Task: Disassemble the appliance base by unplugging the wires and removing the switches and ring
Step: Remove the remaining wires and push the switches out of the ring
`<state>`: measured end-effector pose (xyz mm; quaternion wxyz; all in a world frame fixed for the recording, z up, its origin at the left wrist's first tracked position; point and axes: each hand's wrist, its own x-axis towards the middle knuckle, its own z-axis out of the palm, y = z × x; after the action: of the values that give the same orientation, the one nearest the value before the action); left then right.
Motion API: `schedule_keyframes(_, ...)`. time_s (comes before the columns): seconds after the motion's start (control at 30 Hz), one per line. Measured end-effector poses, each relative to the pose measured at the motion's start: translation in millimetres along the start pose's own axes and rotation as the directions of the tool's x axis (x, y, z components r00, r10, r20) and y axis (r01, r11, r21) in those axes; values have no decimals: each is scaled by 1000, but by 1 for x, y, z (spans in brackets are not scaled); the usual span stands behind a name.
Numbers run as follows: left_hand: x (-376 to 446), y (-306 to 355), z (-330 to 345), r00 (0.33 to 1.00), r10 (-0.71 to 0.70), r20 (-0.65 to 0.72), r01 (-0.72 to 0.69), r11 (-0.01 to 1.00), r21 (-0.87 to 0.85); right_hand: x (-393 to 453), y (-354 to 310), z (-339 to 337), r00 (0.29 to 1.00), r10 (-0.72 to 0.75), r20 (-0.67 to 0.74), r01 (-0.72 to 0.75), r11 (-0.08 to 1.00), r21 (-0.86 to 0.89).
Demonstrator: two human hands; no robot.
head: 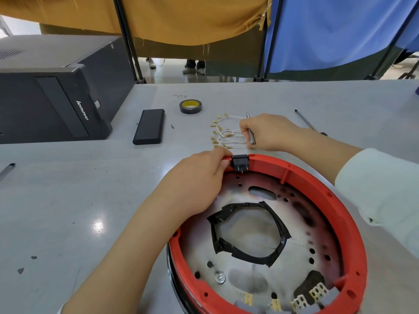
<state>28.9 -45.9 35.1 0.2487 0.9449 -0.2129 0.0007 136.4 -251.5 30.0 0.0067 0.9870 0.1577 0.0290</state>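
Note:
The round appliance base lies on the table, its red ring [317,189] around a scorched metal plate [247,191] with a taped centre hole. A black switch [239,162] sits in the ring's far edge, bare terminals pointing inward. My left hand [199,177] grips the ring just left of the switch, thumb on the rim. My right hand [269,132] holds a thin metal tool [251,134] and touches the white wires [224,134] with gold terminals, which lie loose on the table beyond the ring. More terminals [317,295] show at the near rim.
A black tape roll [190,106] and a black rectangular case [149,126] lie further back. A black computer tower [54,96] lies at left. A metal rod [306,122] lies at right, a small screw [172,126] near the case, a pen [6,171] at the far left.

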Motion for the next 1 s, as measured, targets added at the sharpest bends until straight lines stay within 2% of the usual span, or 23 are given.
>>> schedule_keyframes(0.17,0,-1,0,1000,-12,4,12,1000,-3,-5,4,4,1000,17,-10,-16,998,55)
schedule_keyframes(0.33,0,0,0,1000,-10,8,10,1000,-9,-1,3,12,993,81,-90,-75,995,68)
schedule_keyframes(0.43,-1,0,0,1000,-11,11,11,1000,-10,-4,4,11,991,117,-57,-103,971,214)
schedule_keyframes(0.53,0,-1,0,1000,-12,13,12,1000,-12,-14,12,-4,977,213,-2,-194,891,411)
schedule_keyframes(0.6,0,-1,0,1000,-14,11,14,1000,-12,-27,24,-15,964,265,-13,-232,864,447)
schedule_keyframes(0.7,0,-1,1,1000,-17,6,18,1000,-8,-53,46,-26,945,321,-57,-279,885,372)
schedule_keyframes(0.77,0,0,1,1000,-22,7,22,1000,-13,-73,54,-20,934,355,-34,-342,918,203)
schedule_keyframes(0.83,-1,0,1,1000,-26,9,26,1000,-8,-89,55,-6,938,345,-36,-342,937,62)
schedule_keyframes(0.9,-2,0,0,999,-31,6,31,1000,-2,-97,49,12,943,316,-100,-317,948,14)
schedule_keyframes(1.0,-2,1,0,999,-34,0,34,999,5,-98,42,35,915,316,-252,-347,933,-91)
